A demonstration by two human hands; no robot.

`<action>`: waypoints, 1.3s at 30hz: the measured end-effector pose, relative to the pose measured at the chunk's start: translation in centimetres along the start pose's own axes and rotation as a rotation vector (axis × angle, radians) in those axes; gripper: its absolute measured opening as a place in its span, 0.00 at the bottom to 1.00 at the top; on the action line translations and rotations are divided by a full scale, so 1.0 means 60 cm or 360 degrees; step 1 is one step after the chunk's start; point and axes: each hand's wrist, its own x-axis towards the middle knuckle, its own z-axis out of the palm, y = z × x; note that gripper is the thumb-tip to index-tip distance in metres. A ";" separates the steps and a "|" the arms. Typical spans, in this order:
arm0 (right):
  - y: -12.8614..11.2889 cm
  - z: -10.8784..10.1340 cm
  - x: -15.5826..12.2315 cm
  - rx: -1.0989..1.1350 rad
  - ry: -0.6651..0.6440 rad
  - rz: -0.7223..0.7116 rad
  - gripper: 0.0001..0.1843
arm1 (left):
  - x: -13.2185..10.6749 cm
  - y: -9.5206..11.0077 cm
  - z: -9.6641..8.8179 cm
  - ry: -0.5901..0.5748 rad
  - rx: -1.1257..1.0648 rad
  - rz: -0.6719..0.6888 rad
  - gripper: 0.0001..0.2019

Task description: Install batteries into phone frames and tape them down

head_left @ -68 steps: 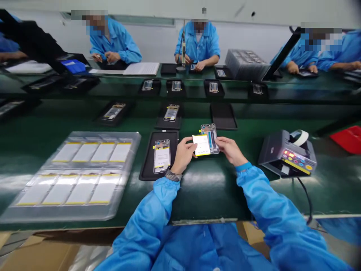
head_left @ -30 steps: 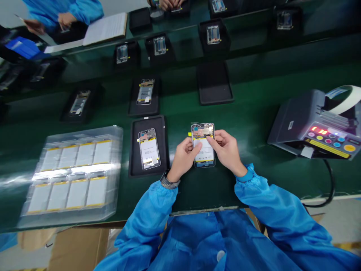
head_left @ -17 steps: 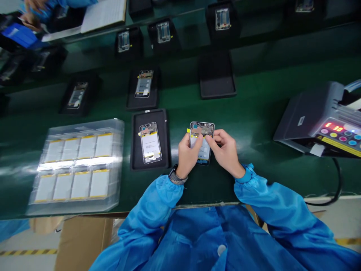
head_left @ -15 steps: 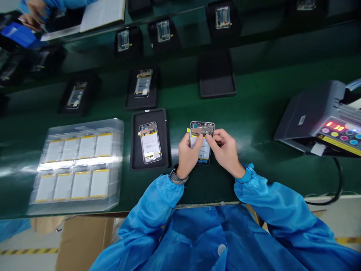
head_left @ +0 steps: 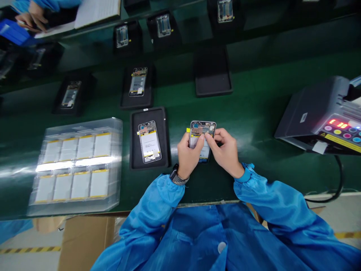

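Moved since the earliest frame: the white battery cell [head_left: 193, 143], then held apart from the frame, now lies seated inside the metal-rimmed phone frame [head_left: 202, 128], which has a copper-and-dark circuit section at its far end and a small yellow tab on its left edge.

Hands: the left hand [head_left: 188, 153] and right hand [head_left: 226, 154] are both closed in around the frame, fingers curled and thumbs pressed on the cell just below the circuit section. The frame sits between them, just above the tabletop.

Containers, near left to far:
- Clear plastic tray pack [head_left: 116, 162]: stacked, holding two rows of flat white battery cells with yellow edges.
- Black rectangular tray [head_left: 165, 139]: just left of the hands, holding a similar assembled frame [head_left: 149, 142].
- Matte black tray [head_left: 213, 84]: beyond the hands, its dark floor showing.
- Further black trays [head_left: 137, 84]: each carrying one frame, in rows along the glossy green tabletop [head_left: 248, 188].

Right of the hands stands a grey tape dispenser [head_left: 310, 109] with a red digital readout and coloured buttons, trailing a black cable [head_left: 340, 184]. A dark wristwatch [head_left: 176, 175] circles the left wrist, below which runs a shiny blue sleeve [head_left: 146, 205]. At far left, a co-worker's hands [head_left: 31, 17] rest near an open notebook [head_left: 97, 13].
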 end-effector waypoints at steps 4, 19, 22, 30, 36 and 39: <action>-0.006 -0.004 -0.001 -0.0030 0.0046 -0.0045 0.17 | -0.005 0.007 0.000 -0.0028 0.0000 -0.0004 0.11; -0.024 -0.006 -0.008 -0.0160 0.0138 -0.0115 0.17 | -0.011 0.013 0.003 -0.0030 -0.0023 -0.0071 0.12; -0.023 -0.005 -0.009 -0.0165 0.0191 -0.0124 0.17 | -0.011 0.015 0.004 -0.0024 0.0014 -0.0047 0.11; -0.024 -0.002 -0.008 -0.0067 0.0182 -0.0060 0.20 | -0.004 0.013 0.003 -0.0129 -0.0189 -0.0088 0.14; -0.029 -0.007 -0.010 0.0002 0.0121 -0.0116 0.19 | -0.010 0.024 -0.001 -0.0079 -0.0186 -0.0087 0.13; -0.030 -0.006 -0.010 0.0044 0.0107 -0.0067 0.22 | -0.011 0.027 0.000 -0.0065 -0.0195 -0.0094 0.13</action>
